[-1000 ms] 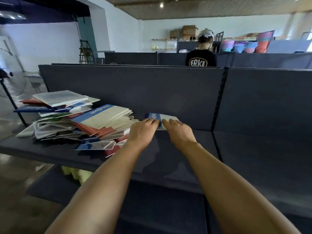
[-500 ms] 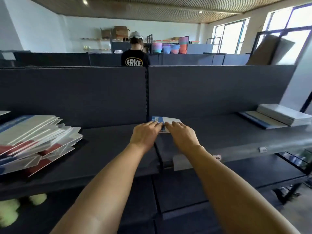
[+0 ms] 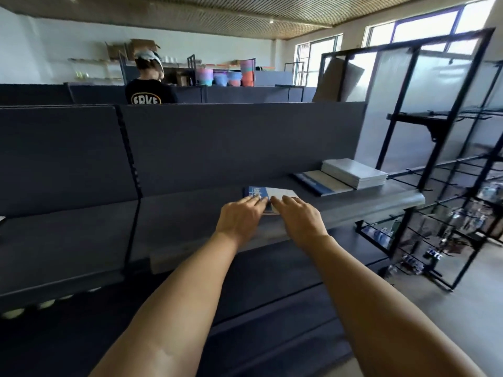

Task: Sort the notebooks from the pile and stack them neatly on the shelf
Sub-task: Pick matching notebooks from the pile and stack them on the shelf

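Carrying a blue-and-white notebook (image 3: 268,194) in both hands, left hand (image 3: 241,219) and right hand (image 3: 298,217) gripping; pile now out of view, sorted stacks (image 3: 351,172) near its right.

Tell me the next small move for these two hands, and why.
Probably carry the blue-and-white notebook rightward onto the matching blue-edged stack: both hands, left hand and right hand, hold it short of that stack, beside the white stack.
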A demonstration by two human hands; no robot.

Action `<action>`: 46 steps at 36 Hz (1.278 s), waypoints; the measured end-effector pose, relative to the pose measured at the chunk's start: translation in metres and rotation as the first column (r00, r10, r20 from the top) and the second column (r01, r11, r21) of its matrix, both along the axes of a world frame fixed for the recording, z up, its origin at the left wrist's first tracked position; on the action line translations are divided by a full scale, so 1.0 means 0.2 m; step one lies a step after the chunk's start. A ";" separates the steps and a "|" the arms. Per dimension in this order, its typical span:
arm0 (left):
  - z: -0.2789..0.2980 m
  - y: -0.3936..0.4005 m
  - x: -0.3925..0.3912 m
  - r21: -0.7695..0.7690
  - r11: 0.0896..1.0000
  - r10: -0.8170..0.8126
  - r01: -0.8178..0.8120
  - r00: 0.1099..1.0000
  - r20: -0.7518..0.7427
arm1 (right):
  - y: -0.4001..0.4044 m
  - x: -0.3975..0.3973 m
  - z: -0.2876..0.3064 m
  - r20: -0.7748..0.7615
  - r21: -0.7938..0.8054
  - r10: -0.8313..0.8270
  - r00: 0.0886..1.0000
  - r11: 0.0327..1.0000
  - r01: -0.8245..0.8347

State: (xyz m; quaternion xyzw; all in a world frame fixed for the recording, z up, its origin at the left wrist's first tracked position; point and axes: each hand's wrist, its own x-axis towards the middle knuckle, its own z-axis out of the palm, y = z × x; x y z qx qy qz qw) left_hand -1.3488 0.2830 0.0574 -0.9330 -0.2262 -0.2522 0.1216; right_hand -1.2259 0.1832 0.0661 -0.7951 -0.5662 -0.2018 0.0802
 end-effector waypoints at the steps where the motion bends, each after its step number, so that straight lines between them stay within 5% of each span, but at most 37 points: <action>1: 0.00 -0.03 0.05 -0.003 1.000 0.006 -0.006 1.000 -0.004 | -0.03 0.05 0.00 -0.002 -0.004 -0.002 1.000 1.000 0.002; 12: -0.04 -0.18 0.54 -0.027 1.000 -0.014 0.013 1.000 -0.027 | -0.20 0.53 -0.03 0.010 -0.003 -0.028 1.000 1.000 0.028; 28: -0.13 0.12 1.14 -0.004 0.997 -0.081 0.081 0.996 0.039 | 0.04 1.08 -0.05 0.055 -0.039 -0.064 0.996 0.997 0.067; 39: -0.20 0.19 1.42 -0.094 0.994 0.060 -0.059 0.998 0.007 | 0.12 1.39 -0.07 0.022 -0.064 -0.008 1.000 0.998 0.010; 46: -0.20 0.13 1.59 -0.379 0.888 0.289 -0.261 0.957 0.018 | 0.15 1.59 -0.06 -0.004 -0.099 0.070 0.998 0.993 -0.070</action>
